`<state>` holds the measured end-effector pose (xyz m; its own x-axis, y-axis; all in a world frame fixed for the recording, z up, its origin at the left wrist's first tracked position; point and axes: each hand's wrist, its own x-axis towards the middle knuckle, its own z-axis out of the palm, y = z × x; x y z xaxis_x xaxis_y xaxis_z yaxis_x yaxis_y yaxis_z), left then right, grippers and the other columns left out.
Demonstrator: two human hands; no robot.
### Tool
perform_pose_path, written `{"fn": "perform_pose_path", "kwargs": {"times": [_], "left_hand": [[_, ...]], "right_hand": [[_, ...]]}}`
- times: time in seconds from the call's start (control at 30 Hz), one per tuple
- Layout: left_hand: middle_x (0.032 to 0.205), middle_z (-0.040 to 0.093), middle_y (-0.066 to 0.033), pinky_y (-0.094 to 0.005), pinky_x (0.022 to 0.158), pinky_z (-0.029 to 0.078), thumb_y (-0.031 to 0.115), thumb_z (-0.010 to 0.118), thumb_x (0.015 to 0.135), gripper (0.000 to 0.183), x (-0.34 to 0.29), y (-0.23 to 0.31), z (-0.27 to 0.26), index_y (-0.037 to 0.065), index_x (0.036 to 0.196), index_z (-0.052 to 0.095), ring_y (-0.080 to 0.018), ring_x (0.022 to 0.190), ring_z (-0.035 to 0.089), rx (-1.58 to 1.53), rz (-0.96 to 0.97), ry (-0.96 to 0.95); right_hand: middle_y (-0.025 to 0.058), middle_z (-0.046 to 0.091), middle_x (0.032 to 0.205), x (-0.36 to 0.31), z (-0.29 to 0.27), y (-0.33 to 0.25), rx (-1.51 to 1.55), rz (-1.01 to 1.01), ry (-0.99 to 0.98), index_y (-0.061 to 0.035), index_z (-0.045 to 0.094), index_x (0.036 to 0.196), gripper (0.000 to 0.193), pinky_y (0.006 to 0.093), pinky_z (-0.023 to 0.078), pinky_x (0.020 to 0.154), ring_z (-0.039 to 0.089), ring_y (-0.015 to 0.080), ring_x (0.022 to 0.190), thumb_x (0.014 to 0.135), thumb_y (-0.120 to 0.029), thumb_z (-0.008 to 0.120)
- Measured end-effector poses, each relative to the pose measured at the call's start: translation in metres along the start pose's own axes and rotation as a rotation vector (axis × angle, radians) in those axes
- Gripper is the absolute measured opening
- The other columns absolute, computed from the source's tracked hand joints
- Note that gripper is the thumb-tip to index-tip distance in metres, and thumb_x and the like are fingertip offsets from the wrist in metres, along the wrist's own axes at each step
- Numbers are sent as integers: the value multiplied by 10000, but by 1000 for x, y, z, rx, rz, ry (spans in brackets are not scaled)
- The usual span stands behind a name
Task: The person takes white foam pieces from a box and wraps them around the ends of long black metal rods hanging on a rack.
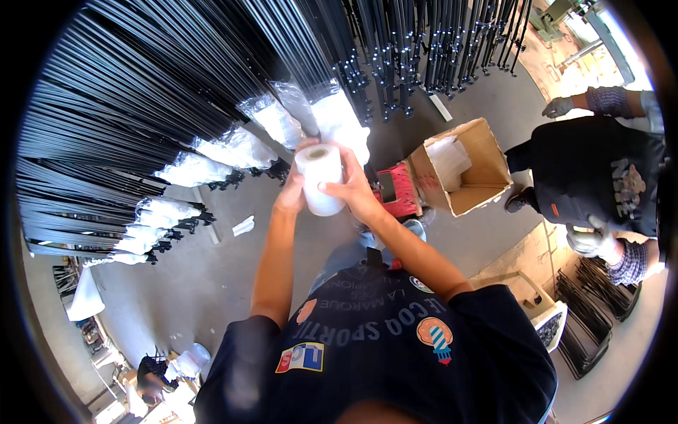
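Between my two hands is a white roll of plastic film [323, 185], its brown cardboard core facing up. My left hand [292, 185] wraps its left side, fingers curled behind. On the other side my right hand [353, 185] grips it, thumb laid across the front. Just beyond the roll, white plastic wrapping [339, 120] covers the ends of a bundle of long black metal rods [282, 35]. More bundles to the left have clear wrapping [236, 147] round their ends.
An open cardboard box [487, 169] holding white material stands right of my hands, beside a red crate [401, 189]. A co-worker in a black top [593, 173] and gloves stands at the far right. A white bin [530, 300] and black metal parts [583, 325] sit lower right. A white scrap [244, 225] lies on the floor.
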<state>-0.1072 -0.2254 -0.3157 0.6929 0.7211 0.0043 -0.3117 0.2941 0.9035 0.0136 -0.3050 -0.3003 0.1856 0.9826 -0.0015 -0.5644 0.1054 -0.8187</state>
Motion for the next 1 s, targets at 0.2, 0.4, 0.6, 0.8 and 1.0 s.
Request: {"fn": "perform_pose_path", "kwargs": {"times": [0.2,0.4,0.6,0.8,1.0], "left_hand": [[1025,541,-92,-298,800,440,405,690,596,772,4,-4,-4,-14,1179,409,-180,930,539,-78,-17,79],[992,549,-137,-331,691,490,586,543,628,831,-5,-10,12,-22,1177,402,-236,826,579,-367,-79,97],[1045,543,-151,-344,784,464,633,473,671,867,-15,-13,-1,-48,1199,385,-245,892,567,-341,-79,21],[1115,527,-123,-352,846,430,543,426,795,707,-25,-47,-27,2,1246,358,-234,989,536,-268,-71,348],[1213,423,-127,-366,927,357,398,590,762,725,-35,-51,-2,-3,1270,263,-222,1087,456,102,16,212]], "right_hand": [[130,434,1181,0,0,-1,-188,-43,21,4,358,1202,621,344,341,921,421,206,1095,732,-253,673],[102,563,963,15,-63,-31,-753,-87,305,49,477,1063,397,252,463,679,552,145,826,774,-184,620],[114,568,975,26,-72,-15,-286,365,-63,60,497,1070,544,272,429,781,541,170,890,653,-201,730],[102,583,944,22,-64,-9,-215,361,-22,59,504,1058,539,270,435,768,555,158,859,647,-204,734],[94,583,951,16,-65,-7,-175,311,44,54,503,1059,584,276,434,774,554,163,863,631,-251,758]]}}
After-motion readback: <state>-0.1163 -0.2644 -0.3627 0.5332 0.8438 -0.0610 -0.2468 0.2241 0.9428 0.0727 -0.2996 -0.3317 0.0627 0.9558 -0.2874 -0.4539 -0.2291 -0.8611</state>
